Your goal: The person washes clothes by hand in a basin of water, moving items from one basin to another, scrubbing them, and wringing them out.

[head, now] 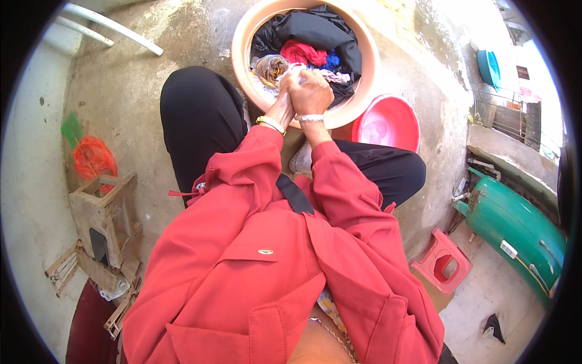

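A peach plastic basin [369, 86] stands on the concrete floor before me, holding wet laundry. Over its near side my left hand [283, 102] and my right hand [311, 91] press together, closed on a light-coloured wet cloth [296, 69]. The cloth is mostly hidden by my fingers. Just beyond lie a red cloth [303, 52] and a blue cloth [332, 60]. A rolled brown patterned cloth [272, 68] sits left of my hands. Black fabric [313, 29] fills the far side and runs down the right. A pink patterned cloth [335, 76] lies beside my right hand.
A pink basin [407, 123] stands by my right knee. Farther right are a pink plastic stool [448, 255] and a green metal tank [509, 227]. A wooden stool frame [91, 204] and a red plastic bag [93, 157] are at left; white pipes [122, 29] lie upper left.
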A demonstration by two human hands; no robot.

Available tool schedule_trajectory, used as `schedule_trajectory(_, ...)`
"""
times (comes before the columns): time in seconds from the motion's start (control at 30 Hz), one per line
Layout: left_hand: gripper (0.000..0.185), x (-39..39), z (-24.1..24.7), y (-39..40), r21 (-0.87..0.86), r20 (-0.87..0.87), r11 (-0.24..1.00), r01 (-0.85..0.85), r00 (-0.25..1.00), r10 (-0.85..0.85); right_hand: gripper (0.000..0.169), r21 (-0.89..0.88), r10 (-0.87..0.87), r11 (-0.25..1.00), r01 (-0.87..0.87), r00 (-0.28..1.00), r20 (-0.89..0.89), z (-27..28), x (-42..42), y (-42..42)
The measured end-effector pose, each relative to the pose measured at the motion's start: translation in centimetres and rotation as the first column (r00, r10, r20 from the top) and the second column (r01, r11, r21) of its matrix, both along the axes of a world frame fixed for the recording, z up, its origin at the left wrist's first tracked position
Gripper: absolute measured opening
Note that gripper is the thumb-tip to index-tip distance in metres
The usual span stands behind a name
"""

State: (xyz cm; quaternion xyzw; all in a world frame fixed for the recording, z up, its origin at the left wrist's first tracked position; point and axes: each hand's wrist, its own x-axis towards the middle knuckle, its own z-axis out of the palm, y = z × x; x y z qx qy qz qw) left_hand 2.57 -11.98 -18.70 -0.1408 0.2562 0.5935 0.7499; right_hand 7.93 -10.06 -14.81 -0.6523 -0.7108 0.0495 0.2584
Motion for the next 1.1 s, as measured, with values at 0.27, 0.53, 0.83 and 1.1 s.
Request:
schedule_trajectory(0.27, 0.021, 2.8, -5.8, 4.6, 0.029, -0.061, 0.999, 0.042, 0.997, -0.040, 0.017, -0.184, -0.018, 0.983, -0.004, 0.993, -0.118, -5.6, 3.6, 7.0)
schedule_trajectory(0.53, 0.020, 2.4, -5.8, 4.6, -0.135, -0.370, 0.989, -0.062, 0.929, 0.008, 0.037, -0.669, -0.586, 0.618, -0.414, 0.325, -0.742, -11.7, 8.1, 7.5)
schedule_trajectory(0.83, 0.039, 1.0, -9.5, 2.6, -0.469, -0.652, 0.839, -0.276, 0.749, -0.118, 0.037, -0.712, 0.333, 0.658, -0.245, 0.943, -0.016, -19.0, 8.0, 2.9)
schedule_trajectory(1.1, 0.042, 1.8, -13.2, 3.1, -0.434, -0.585, 0.890, -0.137, 0.794, -0.163, 0.032, -0.840, 0.091, 0.523, -0.142, 0.990, -0.111, -15.2, 5.5, 4.6)
